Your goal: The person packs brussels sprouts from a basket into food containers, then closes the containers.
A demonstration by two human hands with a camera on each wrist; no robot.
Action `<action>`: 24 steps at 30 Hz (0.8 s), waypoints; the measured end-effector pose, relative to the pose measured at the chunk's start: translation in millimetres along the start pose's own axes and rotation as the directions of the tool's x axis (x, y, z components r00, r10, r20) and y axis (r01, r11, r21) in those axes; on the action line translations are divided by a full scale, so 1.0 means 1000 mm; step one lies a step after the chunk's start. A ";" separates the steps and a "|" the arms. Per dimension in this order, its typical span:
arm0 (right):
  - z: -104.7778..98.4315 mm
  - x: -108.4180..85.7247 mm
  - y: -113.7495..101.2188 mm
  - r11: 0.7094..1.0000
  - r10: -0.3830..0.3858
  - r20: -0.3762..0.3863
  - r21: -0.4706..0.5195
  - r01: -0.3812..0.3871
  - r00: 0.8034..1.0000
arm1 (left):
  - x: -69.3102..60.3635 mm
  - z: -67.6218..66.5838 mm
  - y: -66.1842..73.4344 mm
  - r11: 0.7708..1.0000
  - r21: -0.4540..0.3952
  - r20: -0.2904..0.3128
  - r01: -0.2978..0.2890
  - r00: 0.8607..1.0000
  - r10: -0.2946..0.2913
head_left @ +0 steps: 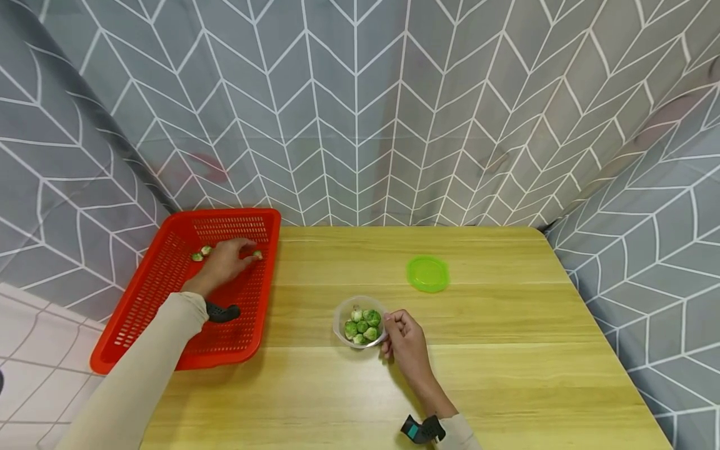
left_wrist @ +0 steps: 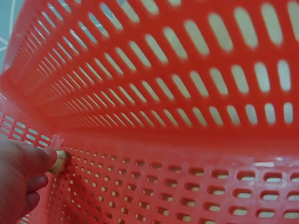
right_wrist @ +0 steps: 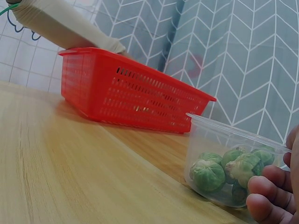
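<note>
My left hand [head_left: 226, 262] reaches down into the red plastic basket [head_left: 272, 281]. Its thumb and fingertips pinch a small Brussels sprout [head_left: 257, 255] near the basket's right wall; the left wrist view shows the sprout [left_wrist: 60, 162] at the fingertips, partly covered by them. Two more Brussels sprouts [head_left: 202, 252] lie left of that hand, inside the basket. On the table, my right hand [head_left: 409, 347] holds the rim of a clear plastic tub [head_left: 339, 328] from its right side. Several green Brussels sprouts [right_wrist: 208, 175] fill the bottom of the tub, which stands upright.
A light green lid [head_left: 428, 274] lies flat on the wooden table [head_left: 495, 375], behind and right of the tub. The basket stands at the table's left end. Grey patterned curtains [head_left: 360, 112] hang behind the table and along the sides.
</note>
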State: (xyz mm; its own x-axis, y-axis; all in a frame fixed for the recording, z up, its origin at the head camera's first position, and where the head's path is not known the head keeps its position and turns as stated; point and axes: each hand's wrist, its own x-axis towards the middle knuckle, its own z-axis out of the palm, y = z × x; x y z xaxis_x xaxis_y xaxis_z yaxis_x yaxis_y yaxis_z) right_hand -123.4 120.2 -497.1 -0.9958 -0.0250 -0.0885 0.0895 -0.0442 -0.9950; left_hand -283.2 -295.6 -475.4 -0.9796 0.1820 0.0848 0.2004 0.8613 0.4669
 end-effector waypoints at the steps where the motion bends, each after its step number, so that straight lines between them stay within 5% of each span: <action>1: 0.000 0.000 0.000 1.000 -0.002 0.001 0.000 0.002 1.000 | 0.001 0.001 -0.001 1.000 0.002 0.005 -0.004 1.000 0.004; 13: 0.000 0.001 -0.001 1.000 -0.005 0.005 0.014 0.005 1.000 | 0.008 0.009 -0.005 0.998 0.028 0.004 -0.047 0.999 0.047; 24: 0.000 0.000 -0.001 1.000 0.009 0.003 0.012 -0.009 1.000 | 0.005 0.010 -0.005 0.999 0.027 -0.015 -0.020 1.000 0.020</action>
State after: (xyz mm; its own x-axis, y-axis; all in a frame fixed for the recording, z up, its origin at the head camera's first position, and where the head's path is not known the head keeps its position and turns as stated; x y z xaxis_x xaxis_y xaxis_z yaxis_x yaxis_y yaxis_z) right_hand -123.6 120.0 -495.7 -0.9949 -0.0280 -0.0969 0.0983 -0.0561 -0.9936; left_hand -289.2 -294.2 -486.5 -0.9754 0.1922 0.1078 0.2202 0.8698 0.4415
